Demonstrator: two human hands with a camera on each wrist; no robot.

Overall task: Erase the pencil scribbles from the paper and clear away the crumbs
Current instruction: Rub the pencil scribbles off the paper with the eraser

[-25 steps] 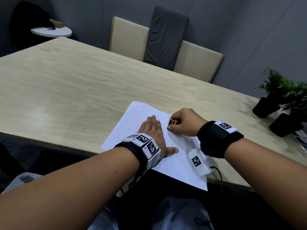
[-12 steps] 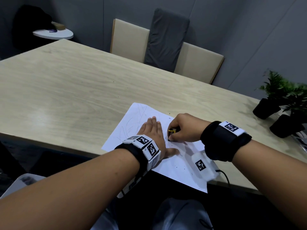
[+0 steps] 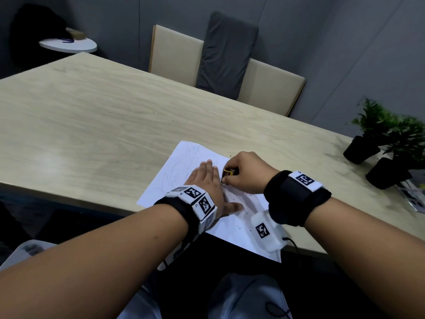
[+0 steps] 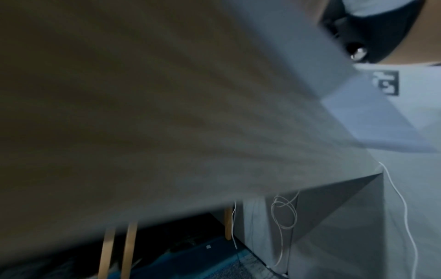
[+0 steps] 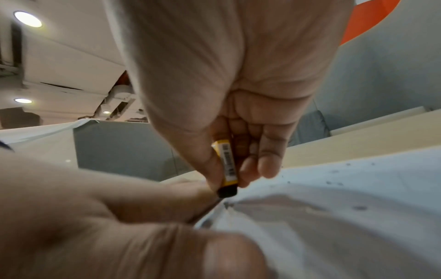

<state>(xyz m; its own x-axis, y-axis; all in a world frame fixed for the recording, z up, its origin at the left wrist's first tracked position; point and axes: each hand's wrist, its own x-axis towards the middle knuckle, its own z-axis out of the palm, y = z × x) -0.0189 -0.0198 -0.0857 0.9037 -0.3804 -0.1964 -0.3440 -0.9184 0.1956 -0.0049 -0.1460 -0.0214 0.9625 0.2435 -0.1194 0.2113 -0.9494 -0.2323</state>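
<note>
Eraser (image 5: 228,166), yellow-sleeved block, black-tipped

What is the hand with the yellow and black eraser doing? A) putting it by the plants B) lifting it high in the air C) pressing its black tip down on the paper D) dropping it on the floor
C: the right hand pinches the eraser, and its black tip touches the paper, which the left hand lies flat on.
</note>
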